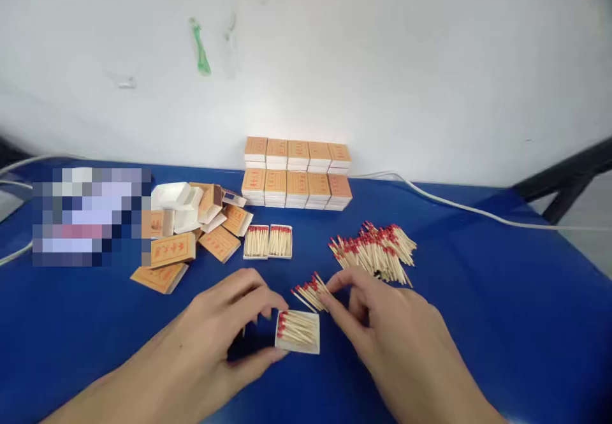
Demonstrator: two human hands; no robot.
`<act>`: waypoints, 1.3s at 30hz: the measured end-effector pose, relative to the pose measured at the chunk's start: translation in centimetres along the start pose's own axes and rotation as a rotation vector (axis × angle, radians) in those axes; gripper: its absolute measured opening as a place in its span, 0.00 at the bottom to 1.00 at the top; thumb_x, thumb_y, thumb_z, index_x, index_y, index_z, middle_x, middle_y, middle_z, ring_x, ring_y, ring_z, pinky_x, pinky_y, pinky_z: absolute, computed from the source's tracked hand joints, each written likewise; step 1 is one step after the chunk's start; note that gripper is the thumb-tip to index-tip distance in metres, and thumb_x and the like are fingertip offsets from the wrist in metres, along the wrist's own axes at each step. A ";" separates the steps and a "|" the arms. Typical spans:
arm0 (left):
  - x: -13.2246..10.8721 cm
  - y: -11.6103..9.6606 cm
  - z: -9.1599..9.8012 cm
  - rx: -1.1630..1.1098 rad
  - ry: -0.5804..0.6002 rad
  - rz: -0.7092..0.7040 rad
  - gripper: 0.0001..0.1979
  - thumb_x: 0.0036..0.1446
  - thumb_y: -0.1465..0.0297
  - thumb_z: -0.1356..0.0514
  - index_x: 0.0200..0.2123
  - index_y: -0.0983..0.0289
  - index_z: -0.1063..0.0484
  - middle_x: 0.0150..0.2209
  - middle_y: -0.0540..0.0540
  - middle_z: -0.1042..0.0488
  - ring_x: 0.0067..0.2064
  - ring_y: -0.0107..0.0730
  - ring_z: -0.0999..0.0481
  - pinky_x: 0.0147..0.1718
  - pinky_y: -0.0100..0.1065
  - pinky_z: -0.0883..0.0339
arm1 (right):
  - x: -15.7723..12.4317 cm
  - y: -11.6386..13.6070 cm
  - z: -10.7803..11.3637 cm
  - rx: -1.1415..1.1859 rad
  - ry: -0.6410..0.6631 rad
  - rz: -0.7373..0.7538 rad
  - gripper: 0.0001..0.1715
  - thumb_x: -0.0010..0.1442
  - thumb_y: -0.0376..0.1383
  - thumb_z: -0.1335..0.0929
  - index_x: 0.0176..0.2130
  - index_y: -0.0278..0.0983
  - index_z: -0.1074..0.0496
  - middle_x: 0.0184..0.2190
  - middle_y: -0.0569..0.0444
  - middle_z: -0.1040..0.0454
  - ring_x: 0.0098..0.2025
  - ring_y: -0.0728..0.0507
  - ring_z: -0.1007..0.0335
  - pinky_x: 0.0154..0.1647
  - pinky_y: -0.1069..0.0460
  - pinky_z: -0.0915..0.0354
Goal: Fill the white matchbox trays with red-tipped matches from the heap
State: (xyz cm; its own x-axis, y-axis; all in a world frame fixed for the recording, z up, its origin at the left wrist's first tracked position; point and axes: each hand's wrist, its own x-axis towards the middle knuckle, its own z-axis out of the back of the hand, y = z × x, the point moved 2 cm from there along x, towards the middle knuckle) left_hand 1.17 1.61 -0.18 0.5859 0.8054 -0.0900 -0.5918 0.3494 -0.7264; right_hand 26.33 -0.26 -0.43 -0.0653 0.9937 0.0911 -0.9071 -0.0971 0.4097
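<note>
Between the thumb and fingers of my left hand (pixel 220 328) is a small white matchbox tray (pixel 306 349), partly filled with red-headed matches (pixel 297 328) lying sideways. My right hand (pixel 392 322) is closed in a pinch on matches (pixel 313 293) just behind the tray, their red heads pointing away to the left. How many its fingertips grip is hidden. Farther back, two filled matchbox trays (pixel 280 256) stand side by side. A large loose heap of matches (pixel 375 252) lies beyond my right hand.
Two stacked rows of orange-topped matchboxes (pixel 297 185) stand against the white wall (pixel 430 80). Orange sleeves (pixel 173 249) and empty white trays (pixel 186 207) are piled at left, beside a pixelated object (pixel 88 217). A white cable (pixel 459 210) crosses the blue table (pixel 502 296).
</note>
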 end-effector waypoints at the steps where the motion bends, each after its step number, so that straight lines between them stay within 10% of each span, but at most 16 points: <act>1: 0.1 0.2 0.0 0.005 -0.008 -0.014 0.13 0.72 0.67 0.31 0.56 0.44 0.22 0.49 0.43 0.24 0.38 0.25 0.22 0.38 0.28 0.28 | -0.2 -0.1 0.0 -0.012 -0.002 0.013 0.06 0.72 0.40 0.25 0.40 0.46 0.23 0.16 0.68 0.28 0.16 0.42 0.27 0.21 0.50 0.53; 12: 0.3 0.6 -0.1 0.010 -0.026 -0.070 0.15 0.71 0.69 0.31 0.56 0.45 0.22 0.48 0.44 0.23 0.36 0.25 0.23 0.36 0.28 0.28 | -0.2 0.2 0.2 0.183 0.036 0.007 0.09 0.76 0.44 0.28 0.42 0.44 0.21 0.18 0.66 0.29 0.17 0.47 0.34 0.22 0.51 0.46; 20: 0.2 0.4 -0.1 -0.012 -0.021 -0.052 0.09 0.75 0.64 0.33 0.55 0.47 0.22 0.50 0.46 0.22 0.40 0.28 0.20 0.39 0.31 0.26 | -0.5 1.9 0.5 0.517 0.316 -0.012 0.05 0.72 0.38 0.27 0.40 0.45 0.20 0.18 0.67 0.31 0.20 0.50 0.37 0.21 0.53 0.51; 39: 0.1 0.7 -0.2 0.002 -0.004 -0.044 0.09 0.75 0.63 0.33 0.55 0.46 0.22 0.50 0.45 0.24 0.41 0.27 0.21 0.40 0.32 0.26 | -0.7 2.2 0.5 0.366 0.377 0.103 0.06 0.73 0.34 0.26 0.41 0.45 0.20 0.22 0.67 0.27 0.22 0.51 0.36 0.25 0.55 0.45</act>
State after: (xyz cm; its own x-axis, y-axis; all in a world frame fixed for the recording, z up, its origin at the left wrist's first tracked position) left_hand 0.95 1.87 -0.83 0.6091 0.7912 -0.0556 -0.5668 0.3852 -0.7283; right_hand 24.59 -1.19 0.82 -0.3522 0.9226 -0.1570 -0.6881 -0.1416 0.7117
